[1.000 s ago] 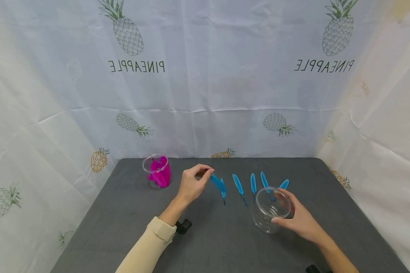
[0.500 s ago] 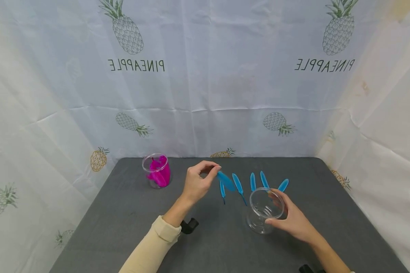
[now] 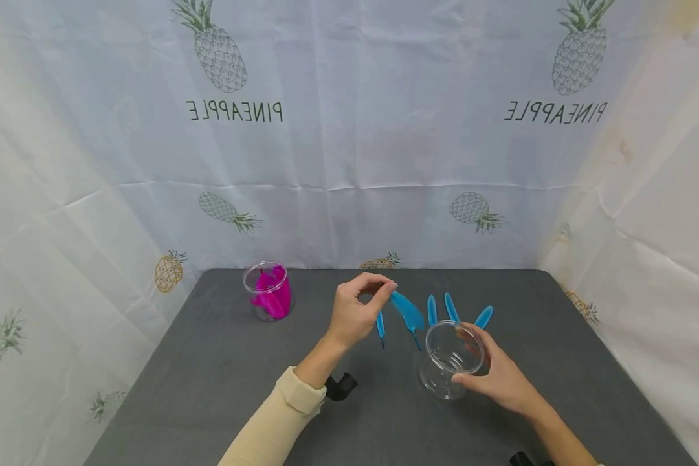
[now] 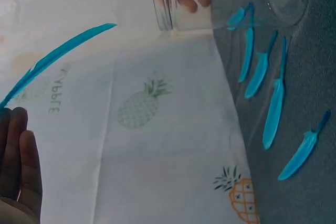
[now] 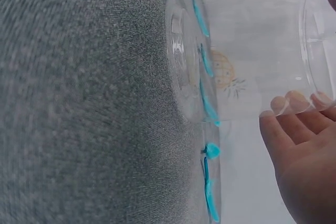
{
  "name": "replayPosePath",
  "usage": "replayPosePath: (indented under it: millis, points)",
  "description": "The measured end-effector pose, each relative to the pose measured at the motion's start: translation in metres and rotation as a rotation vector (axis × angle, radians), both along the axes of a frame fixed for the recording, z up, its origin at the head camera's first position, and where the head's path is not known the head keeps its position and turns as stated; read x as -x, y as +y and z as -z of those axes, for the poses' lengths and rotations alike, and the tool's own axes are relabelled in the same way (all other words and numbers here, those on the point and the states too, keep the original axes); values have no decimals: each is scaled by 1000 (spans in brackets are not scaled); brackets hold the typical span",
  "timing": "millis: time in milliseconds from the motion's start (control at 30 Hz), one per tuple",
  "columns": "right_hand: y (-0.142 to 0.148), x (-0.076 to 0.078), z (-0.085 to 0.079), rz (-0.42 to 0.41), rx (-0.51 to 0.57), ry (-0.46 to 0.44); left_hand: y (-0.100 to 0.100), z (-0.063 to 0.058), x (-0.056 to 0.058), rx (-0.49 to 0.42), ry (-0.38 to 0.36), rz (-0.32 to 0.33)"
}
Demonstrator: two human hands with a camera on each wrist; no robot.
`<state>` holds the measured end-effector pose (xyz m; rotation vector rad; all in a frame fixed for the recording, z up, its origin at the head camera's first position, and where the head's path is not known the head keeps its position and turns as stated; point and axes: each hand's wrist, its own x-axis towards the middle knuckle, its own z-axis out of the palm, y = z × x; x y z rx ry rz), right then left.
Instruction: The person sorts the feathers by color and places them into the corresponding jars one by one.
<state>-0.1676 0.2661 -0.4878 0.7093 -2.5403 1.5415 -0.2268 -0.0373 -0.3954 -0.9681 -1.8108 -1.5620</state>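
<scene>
- While the left hand (image 3: pixel 358 312) pinches a blue feather (image 3: pixel 406 308) between thumb and fingertips near the middle of the frame, the right hand (image 3: pixel 497 375) grips a clear jar (image 3: pixel 450 366) right of centre, its mouth facing up.
- From the pinch, the held feather slants down toward the lower right, its free end pointing toward the jar's rim. In the head view that end is just beside the rim, at its upper left; the left wrist view shows a gap, so they are apart. There the feather appears higher than the rim, judging by how the jar stands.
- The left hand alone holds this feather; the right hand's fingers wrap the jar's far right side, with the thumb at the near side of the rim. Whether the jar's base touches the dark grey tabletop (image 3: pixel 221 395), I cannot tell.
- Five more blue feathers (image 3: pixel 432 308) lie in a loose row across the middle right; one is partly covered by the held feather, others sit behind the jar.
- The near obstacle looks to be the jar's left rim edge.
- Well apart, toward the left, stands a second clear jar (image 3: pixel 256 290) containing magenta feathers (image 3: pixel 274 300).
</scene>
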Motion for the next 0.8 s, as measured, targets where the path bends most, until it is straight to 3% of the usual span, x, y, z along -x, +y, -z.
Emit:
replayPosePath:
  millis: [267,600,800]
  points:
    - [-2,-1,-1,16,-17,-9,13,6,-2,-7,-48,45]
    - [-3,-2,-3,38,-48,-14,35,27,-3,47,-99,98]
    - [-2,-2,-1,44,-57,-14,47,37,-5,95,-167,114]
